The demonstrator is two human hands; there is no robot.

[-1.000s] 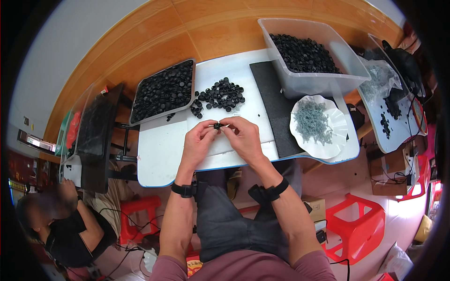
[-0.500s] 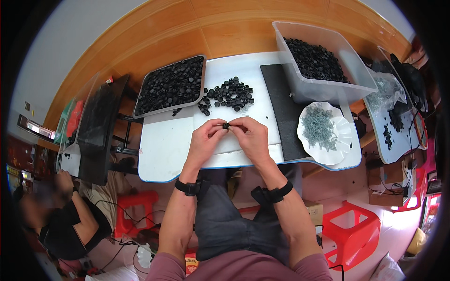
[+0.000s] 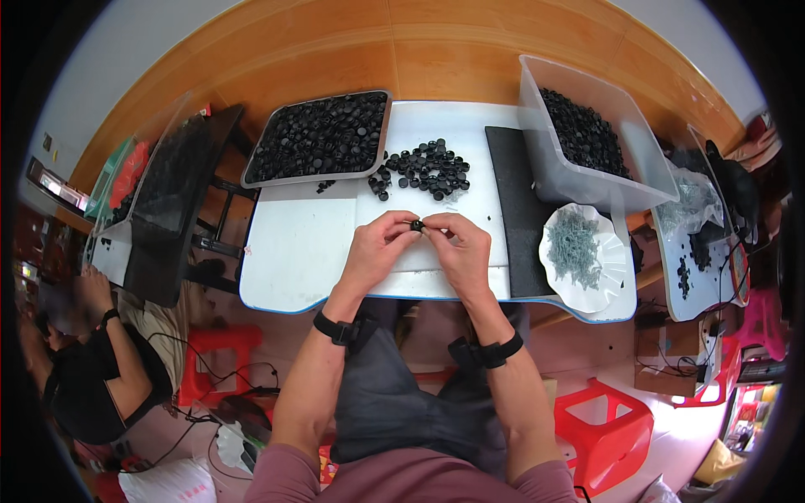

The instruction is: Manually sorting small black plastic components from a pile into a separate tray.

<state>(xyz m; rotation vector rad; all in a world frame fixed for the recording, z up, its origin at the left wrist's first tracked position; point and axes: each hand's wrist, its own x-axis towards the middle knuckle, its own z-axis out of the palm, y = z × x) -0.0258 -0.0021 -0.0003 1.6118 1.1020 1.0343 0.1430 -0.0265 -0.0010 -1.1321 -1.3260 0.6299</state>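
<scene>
Above the near middle of the white table, my left hand [image 3: 376,250] and my right hand [image 3: 460,254] meet fingertip to fingertip. Pinched between them is a small round black plastic cap [image 3: 417,225]; its underside is hidden by the fingers. Just beyond, a loose pile of black caps [image 3: 429,170] lies on the tabletop. Behind it to the left stands a shallow tray [image 3: 245,182] full of the same black parts. To the right of my right hand, a white scalloped plate [image 3: 615,267] holds a heap of small grey-green pieces [image 3: 573,247], too fine to make out.
A deep clear bin [image 3: 579,189] of black parts stands at the back right, next to a black mat [image 3: 521,243]. A red stool [image 3: 605,427] is on the floor at right. Far left, another person [image 3: 105,369] sits at a dark table [image 3: 180,226].
The whole view has shifted slightly. Both hands stay together on the black cap, with the fingers slightly re-set around it.
</scene>
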